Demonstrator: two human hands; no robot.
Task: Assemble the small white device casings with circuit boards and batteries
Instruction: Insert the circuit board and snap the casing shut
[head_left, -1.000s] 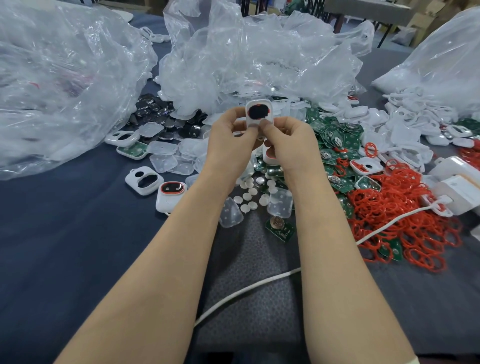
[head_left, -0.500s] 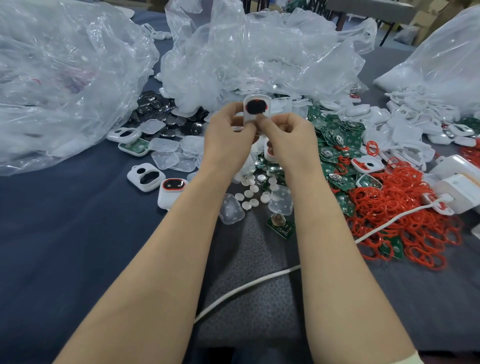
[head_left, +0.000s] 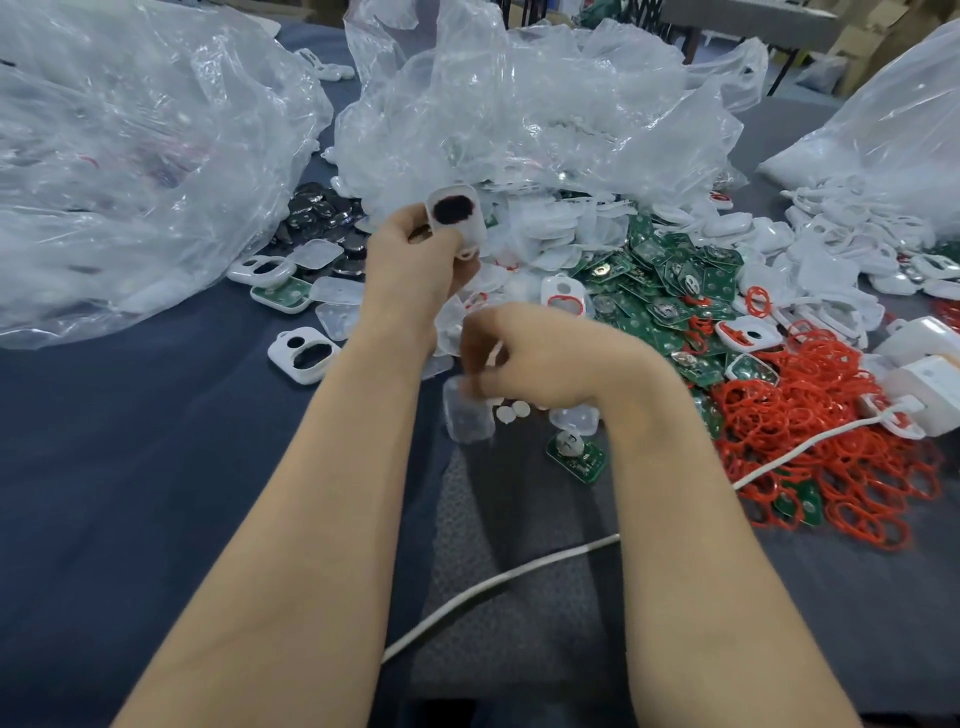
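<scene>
White casing (head_left: 453, 221) up at 12 o'clock over blue-clothed tabletop (head_left: 130, 467).
Grip: left hand (head_left: 410, 260) clutched it; right hand (head_left: 524, 358) blurred, curled low, hold unclear. Clear bags (head_left: 156, 156) at 10–2, circuit boards (head_left: 675, 291) and red rings (head_left: 831, 441) at 3.

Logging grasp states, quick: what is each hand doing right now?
Left hand: grips the white casing.
Right hand: fingers curled, blurred; cannot tell if it holds anything.

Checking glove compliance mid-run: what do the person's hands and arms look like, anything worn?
Nothing worn shows. The left hand and right hand are bare: no gloves, rings, watch or wrist strap. The left forearm and right forearm are uncovered to the frame's bottom edge, with no sleeve in view. The right hand's fingers are motion-blurred.
</scene>
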